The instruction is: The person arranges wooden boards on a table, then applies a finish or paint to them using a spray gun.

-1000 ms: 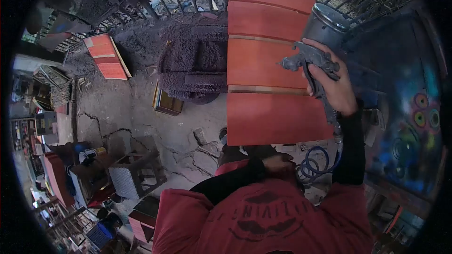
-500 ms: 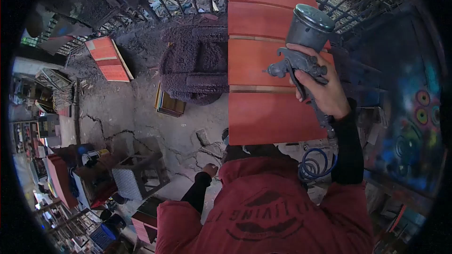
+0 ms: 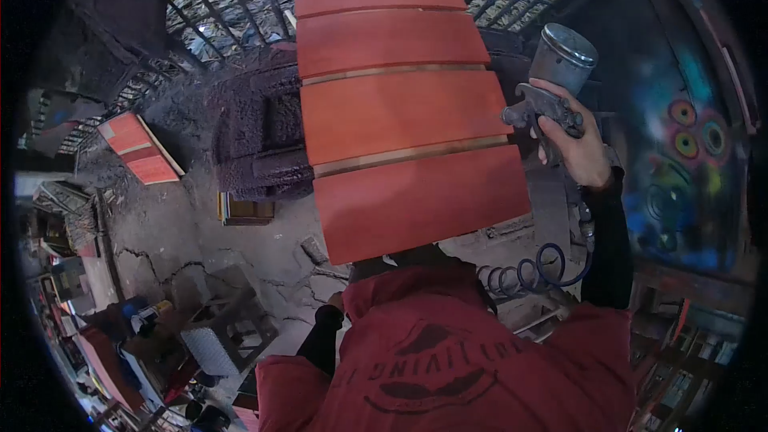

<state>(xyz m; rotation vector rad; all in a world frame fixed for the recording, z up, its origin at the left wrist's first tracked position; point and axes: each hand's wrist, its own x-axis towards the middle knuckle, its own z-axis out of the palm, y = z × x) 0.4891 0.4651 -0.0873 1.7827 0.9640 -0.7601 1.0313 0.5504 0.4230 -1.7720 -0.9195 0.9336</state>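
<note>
My right hand [image 3: 578,138] is wrapped round the grip of a metal spray gun [image 3: 552,110], with a round silver cup [image 3: 565,54] on top. Its nozzle points left, at the right edge of an orange-red slatted panel [image 3: 408,112]. Several wide boards make up this panel, with narrow gaps of paler wood between them. Coils of blue hose [image 3: 550,266] hang below the gun. Low on the left, my left hand [image 3: 337,301] shows only in part beside my red shirt; its fingers are hidden.
Behind the panel stands a dark, paint-crusted block [image 3: 260,128]. A metal-barred fence [image 3: 232,4] runs along the back. Another orange panel [image 3: 142,149] leans at left. A stool [image 3: 228,328] stands on the cracked floor, and a paint-splashed dark sheet [image 3: 680,152] is at right.
My right hand and the spray gun have moved right, from over the panel to its right edge. The panel sits further left and more slanted in view. My left hand is less visible.
</note>
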